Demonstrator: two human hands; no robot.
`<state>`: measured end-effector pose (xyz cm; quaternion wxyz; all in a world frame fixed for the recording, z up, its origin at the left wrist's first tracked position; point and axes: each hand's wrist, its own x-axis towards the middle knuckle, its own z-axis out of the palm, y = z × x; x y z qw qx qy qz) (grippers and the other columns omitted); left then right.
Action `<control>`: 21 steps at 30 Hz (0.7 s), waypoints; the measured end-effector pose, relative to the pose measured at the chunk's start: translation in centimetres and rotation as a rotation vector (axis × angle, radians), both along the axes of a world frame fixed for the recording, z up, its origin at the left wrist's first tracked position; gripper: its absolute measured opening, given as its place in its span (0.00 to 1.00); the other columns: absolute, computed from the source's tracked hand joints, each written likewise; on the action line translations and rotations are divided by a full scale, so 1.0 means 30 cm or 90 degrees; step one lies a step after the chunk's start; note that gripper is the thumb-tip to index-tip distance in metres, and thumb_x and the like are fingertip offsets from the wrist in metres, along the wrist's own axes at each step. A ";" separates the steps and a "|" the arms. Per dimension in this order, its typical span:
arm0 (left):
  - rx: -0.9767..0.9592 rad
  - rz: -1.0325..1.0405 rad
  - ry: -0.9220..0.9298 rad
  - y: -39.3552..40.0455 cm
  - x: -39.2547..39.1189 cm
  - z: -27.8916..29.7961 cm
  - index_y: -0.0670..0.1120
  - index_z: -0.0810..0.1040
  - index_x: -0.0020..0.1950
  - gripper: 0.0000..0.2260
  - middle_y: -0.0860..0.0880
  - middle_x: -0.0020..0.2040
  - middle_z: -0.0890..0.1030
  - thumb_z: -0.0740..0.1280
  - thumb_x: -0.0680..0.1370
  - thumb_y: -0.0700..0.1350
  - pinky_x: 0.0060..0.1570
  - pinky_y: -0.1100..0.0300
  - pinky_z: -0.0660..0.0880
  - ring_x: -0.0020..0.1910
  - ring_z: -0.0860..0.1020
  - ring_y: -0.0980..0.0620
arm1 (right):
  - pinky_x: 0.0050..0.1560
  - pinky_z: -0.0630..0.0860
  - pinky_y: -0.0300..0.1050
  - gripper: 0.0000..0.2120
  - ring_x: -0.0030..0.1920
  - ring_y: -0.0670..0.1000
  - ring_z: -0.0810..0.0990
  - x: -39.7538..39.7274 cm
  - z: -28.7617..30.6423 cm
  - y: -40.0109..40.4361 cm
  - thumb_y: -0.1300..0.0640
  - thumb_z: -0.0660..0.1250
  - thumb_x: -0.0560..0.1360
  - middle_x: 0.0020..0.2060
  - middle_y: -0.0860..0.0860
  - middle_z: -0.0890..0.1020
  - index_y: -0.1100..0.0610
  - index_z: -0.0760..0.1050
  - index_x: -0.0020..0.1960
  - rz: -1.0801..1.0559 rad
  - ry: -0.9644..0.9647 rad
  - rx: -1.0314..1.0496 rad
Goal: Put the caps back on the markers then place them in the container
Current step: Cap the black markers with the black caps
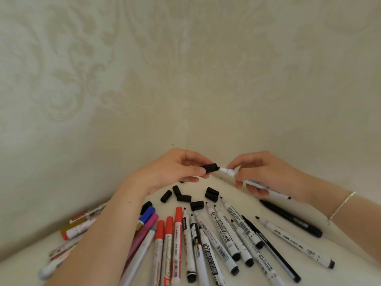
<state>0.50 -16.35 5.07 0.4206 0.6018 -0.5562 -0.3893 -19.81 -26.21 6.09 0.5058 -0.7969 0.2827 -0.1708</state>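
My left hand (175, 172) pinches a black cap (210, 168) with its open end facing right. My right hand (261, 174) grips a white marker (266, 187), whose tip sits just at the cap's mouth. Both hands hover above the white table (233, 188) near the wall corner. Several loose black caps (184, 197) lie below the hands. Several uncapped white markers (226, 238) fan out toward me, tips pointing away. No container is in view.
Red-capped markers (169, 238), a blue-capped one (147, 213) and a pink one (144, 230) lie under my left forearm. More markers (74, 230) lie at the left. A black marker (290, 218) rests at the right. Patterned walls (185, 79) meet in a corner behind.
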 end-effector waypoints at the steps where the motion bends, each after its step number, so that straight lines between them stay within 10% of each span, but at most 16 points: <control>1: -0.001 0.006 -0.016 0.001 -0.002 0.003 0.49 0.82 0.56 0.11 0.50 0.50 0.85 0.67 0.78 0.37 0.54 0.63 0.78 0.52 0.82 0.56 | 0.27 0.60 0.42 0.08 0.20 0.49 0.69 0.001 -0.002 0.001 0.68 0.65 0.72 0.32 0.57 0.80 0.60 0.80 0.47 -0.004 0.004 -0.012; 5: -0.010 0.023 -0.020 0.001 -0.004 0.005 0.49 0.81 0.56 0.10 0.49 0.50 0.85 0.66 0.78 0.37 0.54 0.61 0.79 0.52 0.83 0.55 | 0.25 0.62 0.41 0.07 0.23 0.50 0.70 0.004 -0.001 0.010 0.67 0.66 0.72 0.31 0.56 0.80 0.60 0.80 0.48 -0.025 -0.005 -0.056; 15: 0.015 0.072 0.553 -0.026 -0.045 0.011 0.38 0.79 0.53 0.08 0.41 0.42 0.79 0.60 0.80 0.36 0.45 0.47 0.82 0.39 0.83 0.47 | 0.28 0.64 0.44 0.08 0.23 0.50 0.71 -0.002 0.023 0.052 0.68 0.65 0.74 0.35 0.60 0.80 0.62 0.79 0.51 -0.018 -0.105 -0.008; 21: -0.013 0.104 0.473 -0.031 -0.057 0.014 0.39 0.78 0.47 0.05 0.40 0.47 0.84 0.64 0.79 0.39 0.45 0.50 0.82 0.46 0.84 0.46 | 0.26 0.63 0.44 0.07 0.25 0.51 0.71 0.021 0.018 0.055 0.67 0.66 0.74 0.33 0.57 0.80 0.59 0.81 0.49 -0.029 -0.094 -0.045</control>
